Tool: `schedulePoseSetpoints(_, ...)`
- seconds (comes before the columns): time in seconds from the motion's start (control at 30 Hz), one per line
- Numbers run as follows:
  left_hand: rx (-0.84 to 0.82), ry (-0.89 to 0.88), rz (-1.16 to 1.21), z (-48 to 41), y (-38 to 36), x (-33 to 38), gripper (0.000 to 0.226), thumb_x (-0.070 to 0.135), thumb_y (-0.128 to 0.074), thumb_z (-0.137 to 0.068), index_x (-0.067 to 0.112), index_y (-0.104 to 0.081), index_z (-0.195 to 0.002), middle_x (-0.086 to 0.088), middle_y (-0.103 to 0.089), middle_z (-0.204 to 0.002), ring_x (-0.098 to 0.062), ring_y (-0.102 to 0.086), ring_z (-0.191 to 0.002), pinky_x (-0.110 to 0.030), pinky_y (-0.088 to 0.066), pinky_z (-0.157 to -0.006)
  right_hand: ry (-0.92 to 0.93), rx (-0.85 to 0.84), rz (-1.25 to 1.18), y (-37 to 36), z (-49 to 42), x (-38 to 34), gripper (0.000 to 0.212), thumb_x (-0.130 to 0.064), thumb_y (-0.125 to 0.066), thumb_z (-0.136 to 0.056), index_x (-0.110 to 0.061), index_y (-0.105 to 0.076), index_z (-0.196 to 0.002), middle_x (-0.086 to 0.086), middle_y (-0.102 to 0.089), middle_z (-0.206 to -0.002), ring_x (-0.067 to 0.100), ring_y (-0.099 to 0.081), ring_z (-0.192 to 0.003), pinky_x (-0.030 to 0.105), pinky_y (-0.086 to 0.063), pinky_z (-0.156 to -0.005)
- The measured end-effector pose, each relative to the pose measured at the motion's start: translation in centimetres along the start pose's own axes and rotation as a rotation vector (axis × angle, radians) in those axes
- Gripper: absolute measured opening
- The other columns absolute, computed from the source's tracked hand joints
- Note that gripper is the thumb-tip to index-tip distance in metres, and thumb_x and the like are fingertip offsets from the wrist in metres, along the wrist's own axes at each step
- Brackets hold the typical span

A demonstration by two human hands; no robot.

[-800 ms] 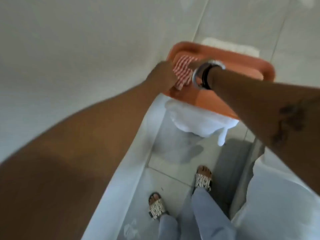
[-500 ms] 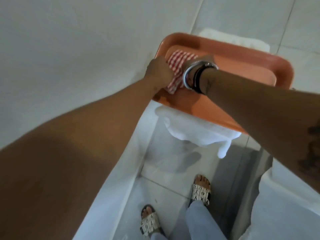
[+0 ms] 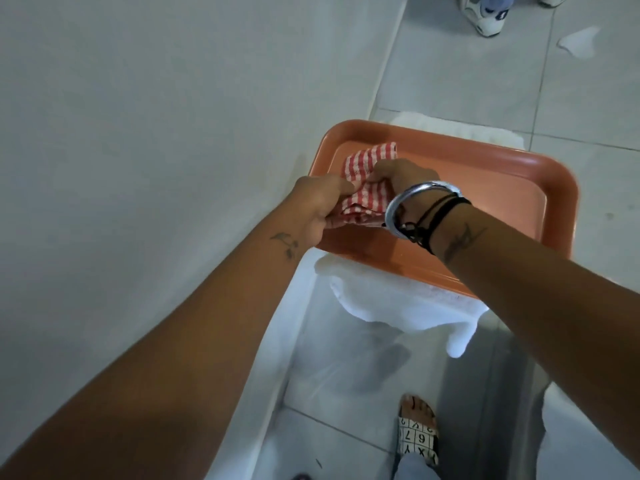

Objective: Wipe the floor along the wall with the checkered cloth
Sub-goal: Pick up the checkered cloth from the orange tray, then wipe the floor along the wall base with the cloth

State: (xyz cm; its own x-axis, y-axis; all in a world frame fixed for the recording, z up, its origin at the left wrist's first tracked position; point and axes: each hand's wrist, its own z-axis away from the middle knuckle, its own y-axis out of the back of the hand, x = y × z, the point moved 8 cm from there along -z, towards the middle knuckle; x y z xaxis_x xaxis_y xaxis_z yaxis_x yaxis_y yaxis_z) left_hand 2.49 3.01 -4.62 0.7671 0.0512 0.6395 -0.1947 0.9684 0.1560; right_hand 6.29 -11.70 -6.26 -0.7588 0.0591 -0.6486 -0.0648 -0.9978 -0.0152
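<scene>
Both hands are on the checkered cloth (image 3: 367,181), a red and white one that lies bunched up in the orange tray (image 3: 491,188), at the tray's end next to the wall (image 3: 173,116). The left hand (image 3: 320,209) pinches the near edge of the cloth, fingers closed on it. The right hand (image 3: 401,174) presses down on top and its grip is closed on the cloth too. Its fingertips are hidden under the hand and the folds.

The right wrist wears a shiny metal bangle (image 3: 412,202) and thin black cords (image 3: 436,220). Each forearm has a small dark tattoo, too blurry to make out.

The tray rests on something white and fluffy (image 3: 398,306), maybe a towel, which hangs over the edge of a see-through plastic bin (image 3: 311,358). What holds it all up is hard to tell.

Down on the floor (image 3: 467,74), one foot wears a sandal (image 3: 417,436) with letters and numbers in little squares; "6", "7", "X" and "Y" can be read. The other foot is cut off at the bottom edge. At the top edge a white sneaker (image 3: 485,15) is cut off, and its mark cannot be read.
</scene>
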Motion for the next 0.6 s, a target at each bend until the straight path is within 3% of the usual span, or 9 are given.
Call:
schedulePoseSetpoints(0.07, -0.028, -0.076, 0.032, 2.1, 0.4, -0.3, 0.045, 0.029, -0.071, -0.080, 0.010, -0.059, -0.119, -0.005, -0.070, -0.109, -0.023, -0.069, -0.097, -0.037, -0.060, -0.081, 0.043, -0.006, -0.035, 0.6, 2.8, -0.3, 0.028, -0.011, -0.078, -0.065, -0.011, -0.065, -0.090, 0.009, -0.072, -0.097, 0.028, -0.071, -0.079, 0.038, -0.058, -0.066)
schedulePoseSetpoints(0.17, 0.058, -0.302, 0.057, 5.7, 2.7, -0.6, 0.031, 0.039, -0.069, -0.078, 0.018, -0.068, -0.101, 0.002, -0.074, -0.097, -0.013, -0.071, -0.087, -0.023, -0.059, -0.069, 0.127, -0.099, -0.050, 0.6, 7.8, 0.0, 0.034, -0.007, -0.078, -0.070, -0.009, -0.067, -0.101, 0.010, -0.074, -0.100, 0.032, -0.073, -0.086, 0.046, -0.059, -0.079)
schedulePoseSetpoints(0.23, 0.204, -0.492, 0.026, 8.4, 5.4, -1.8, 0.019, 0.041, -0.063, -0.081, 0.024, -0.066, -0.089, 0.009, -0.071, -0.087, -0.005, -0.067, -0.080, -0.014, -0.053, -0.063, 0.234, -0.118, 0.054, 0.7, 11.2, 1.0, 0.025, -0.010, -0.076, -0.076, -0.015, -0.066, -0.098, 0.003, -0.076, -0.096, 0.023, -0.075, -0.083, 0.032, -0.061, -0.068)
schedulePoseSetpoints(0.3, 0.337, -0.628, -0.113, 10.6, 7.9, -4.9, 0.019, 0.040, -0.058, -0.083, 0.023, -0.063, -0.090, 0.008, -0.066, -0.085, -0.004, -0.064, -0.080, -0.015, -0.050, -0.065, 0.342, -0.086, 0.151, 0.9, 14.8, 2.8, 0.024, -0.012, -0.074, -0.080, -0.020, -0.066, -0.102, -0.006, -0.075, -0.092, 0.010, -0.074, -0.078, 0.019, -0.058, -0.057)
schedulePoseSetpoints(0.37, 0.411, -0.760, -0.525, 11.5, 9.4, -9.0, 0.032, 0.040, -0.056, -0.083, 0.014, -0.063, -0.102, -0.004, -0.066, -0.097, -0.019, -0.063, -0.091, -0.030, -0.052, -0.077, 0.396, -0.040, 0.240, 0.8, 17.0, 6.2, 0.032, -0.009, -0.072, -0.081, -0.021, -0.064, -0.110, -0.007, -0.073, -0.097, 0.010, -0.072, -0.081, 0.021, -0.058, -0.065)
schedulePoseSetpoints(0.43, 0.357, -0.812, -1.124, 10.7, 9.9, -15.0, 0.054, 0.045, -0.057, -0.080, 0.009, -0.058, -0.120, -0.014, -0.062, -0.115, -0.031, -0.058, -0.108, -0.042, -0.043, -0.095, 0.423, 0.026, 0.385, 0.2, 17.8, 11.2, 0.035, -0.006, -0.068, -0.081, -0.017, -0.063, -0.114, -0.002, -0.070, -0.101, 0.015, -0.069, -0.085, 0.027, -0.056, -0.073)
schedulePoseSetpoints(0.5, 0.154, -0.726, -1.600, 9.0, 10.4, -21.9, 0.075, 0.050, -0.056, -0.078, 0.008, -0.041, -0.139, -0.021, -0.043, -0.142, -0.038, -0.036, -0.135, -0.049, -0.019, -0.114, 0.422, 0.111, 0.587, -0.3, 17.0, 16.8, 0.038, -0.009, -0.064, -0.081, -0.015, -0.061, -0.118, 0.000, -0.065, -0.103, 0.018, -0.064, -0.088, 0.025, -0.051, -0.076)
schedulePoseSetpoints(0.6, -0.011, -0.606, -1.901, 6.6, 11.2, -29.6, 0.092, 0.050, -0.059, -0.078, 0.005, -0.021, -0.148, -0.026, -0.011, -0.157, -0.041, -0.004, -0.146, -0.053, 0.010, -0.115, 0.352, 0.180, 0.814, -1.0, 13.2, 26.3, 0.030, -0.014, -0.059, -0.084, -0.013, -0.062, -0.114, 0.007, -0.066, -0.109, 0.027, -0.065, -0.096, 0.034, -0.053, -0.086)
